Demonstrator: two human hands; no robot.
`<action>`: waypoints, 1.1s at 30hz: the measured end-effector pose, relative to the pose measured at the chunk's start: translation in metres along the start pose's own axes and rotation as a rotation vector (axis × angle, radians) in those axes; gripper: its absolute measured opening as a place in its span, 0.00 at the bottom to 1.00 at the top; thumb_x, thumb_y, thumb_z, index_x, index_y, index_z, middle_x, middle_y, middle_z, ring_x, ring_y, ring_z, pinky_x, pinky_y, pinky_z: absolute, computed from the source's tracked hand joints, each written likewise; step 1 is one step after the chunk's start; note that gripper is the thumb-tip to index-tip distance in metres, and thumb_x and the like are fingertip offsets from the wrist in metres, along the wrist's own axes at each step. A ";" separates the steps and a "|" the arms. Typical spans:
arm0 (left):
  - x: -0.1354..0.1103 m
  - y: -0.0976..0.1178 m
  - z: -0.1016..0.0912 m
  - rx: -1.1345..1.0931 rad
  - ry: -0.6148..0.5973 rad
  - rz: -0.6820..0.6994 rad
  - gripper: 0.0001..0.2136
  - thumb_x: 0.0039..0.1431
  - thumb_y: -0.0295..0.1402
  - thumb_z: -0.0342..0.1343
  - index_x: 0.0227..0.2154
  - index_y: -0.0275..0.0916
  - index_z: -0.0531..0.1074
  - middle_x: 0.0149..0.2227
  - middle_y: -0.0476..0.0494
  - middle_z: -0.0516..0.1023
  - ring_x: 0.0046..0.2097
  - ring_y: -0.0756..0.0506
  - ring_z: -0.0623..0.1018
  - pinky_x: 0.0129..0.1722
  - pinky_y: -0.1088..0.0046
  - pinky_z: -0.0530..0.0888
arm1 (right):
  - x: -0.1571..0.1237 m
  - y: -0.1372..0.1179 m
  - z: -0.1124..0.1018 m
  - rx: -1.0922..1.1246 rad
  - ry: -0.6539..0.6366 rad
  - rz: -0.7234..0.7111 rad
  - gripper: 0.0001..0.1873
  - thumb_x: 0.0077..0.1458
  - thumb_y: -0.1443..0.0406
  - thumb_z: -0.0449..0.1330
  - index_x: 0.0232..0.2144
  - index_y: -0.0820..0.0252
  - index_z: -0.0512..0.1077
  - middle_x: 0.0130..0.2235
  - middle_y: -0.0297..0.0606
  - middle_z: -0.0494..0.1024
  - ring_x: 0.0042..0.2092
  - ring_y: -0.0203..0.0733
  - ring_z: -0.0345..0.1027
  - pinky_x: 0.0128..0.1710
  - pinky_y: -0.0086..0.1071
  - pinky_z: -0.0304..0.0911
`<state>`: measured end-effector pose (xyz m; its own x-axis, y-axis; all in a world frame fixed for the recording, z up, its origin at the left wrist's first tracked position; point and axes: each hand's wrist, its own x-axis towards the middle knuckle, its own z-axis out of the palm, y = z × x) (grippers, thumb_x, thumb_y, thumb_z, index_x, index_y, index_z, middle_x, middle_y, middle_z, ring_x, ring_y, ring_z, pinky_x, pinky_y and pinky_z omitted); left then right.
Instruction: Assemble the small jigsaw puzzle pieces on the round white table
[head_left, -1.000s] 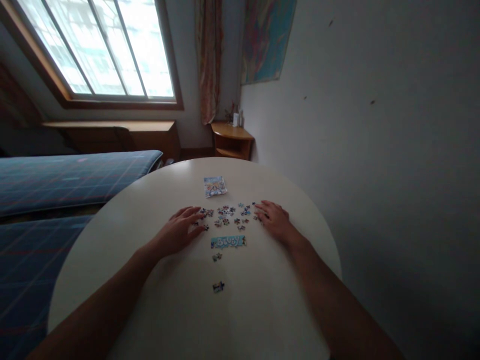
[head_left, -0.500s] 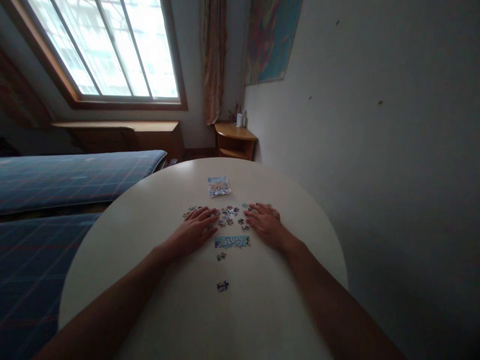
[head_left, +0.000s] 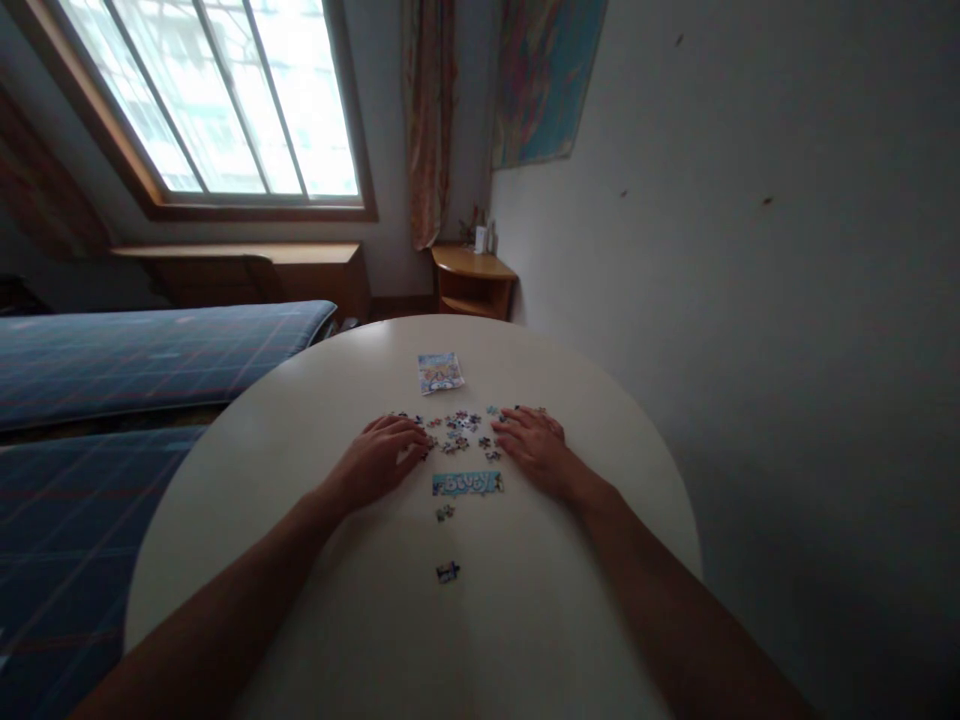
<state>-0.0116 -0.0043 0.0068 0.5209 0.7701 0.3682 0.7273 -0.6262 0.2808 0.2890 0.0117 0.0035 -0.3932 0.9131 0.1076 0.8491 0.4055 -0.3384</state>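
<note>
Several small loose jigsaw pieces [head_left: 459, 432] lie scattered on a round cream table [head_left: 315, 420]. My left hand [head_left: 382, 458] lies flat at their left edge, fingers stretched over the pieces. My right hand [head_left: 534, 448] lies flat at their right edge, fingers spread toward the middle. Just in front of the pile sits a joined blue strip of pieces with white letters [head_left: 466, 484]. Closer to me lie a small clump [head_left: 445, 513] and a single dark piece [head_left: 448, 572]. A small picture card [head_left: 440, 372] lies beyond the pile.
A bed with a blue checked cover [head_left: 112, 350] stands to the left of the table. A wooden corner shelf [head_left: 471, 270] and a window [head_left: 217, 100] are behind. A plain wall runs along the right.
Both hands have slid inward toward each other, crowding the loose pieces into a tighter group. The view has shifted slightly.
</note>
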 end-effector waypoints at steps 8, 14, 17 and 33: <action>-0.002 -0.005 -0.005 0.132 0.065 -0.251 0.07 0.62 0.35 0.52 0.38 0.43 0.75 0.42 0.42 0.80 0.45 0.39 0.77 0.48 0.59 0.73 | -0.002 -0.010 -0.002 0.000 0.063 -0.017 0.19 0.66 0.58 0.50 0.55 0.50 0.72 0.63 0.38 0.67 0.67 0.50 0.51 0.65 0.53 0.38; -0.009 -0.026 -0.015 0.118 0.105 -0.355 0.08 0.60 0.37 0.54 0.38 0.43 0.75 0.44 0.42 0.79 0.47 0.39 0.76 0.48 0.60 0.73 | 0.009 -0.058 -0.006 0.025 0.158 -0.095 0.11 0.61 0.60 0.58 0.43 0.52 0.78 0.52 0.39 0.78 0.56 0.47 0.65 0.57 0.44 0.51; -0.010 -0.036 -0.018 0.118 0.138 -0.425 0.08 0.60 0.37 0.53 0.38 0.42 0.75 0.41 0.42 0.79 0.44 0.40 0.77 0.46 0.62 0.73 | 0.024 -0.081 -0.002 -0.001 0.102 -0.103 0.11 0.57 0.59 0.62 0.42 0.52 0.79 0.49 0.39 0.79 0.53 0.49 0.66 0.54 0.44 0.54; -0.009 -0.037 -0.018 0.095 0.137 -0.429 0.10 0.62 0.38 0.54 0.38 0.39 0.76 0.40 0.40 0.79 0.44 0.39 0.77 0.47 0.61 0.73 | 0.047 -0.087 0.015 0.093 0.111 -0.045 0.12 0.61 0.57 0.57 0.38 0.51 0.80 0.45 0.38 0.81 0.51 0.47 0.67 0.51 0.40 0.55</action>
<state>-0.0515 0.0100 0.0094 0.1043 0.9300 0.3523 0.9056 -0.2353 0.3530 0.1917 0.0187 0.0236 -0.3842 0.8954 0.2252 0.7932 0.4449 -0.4157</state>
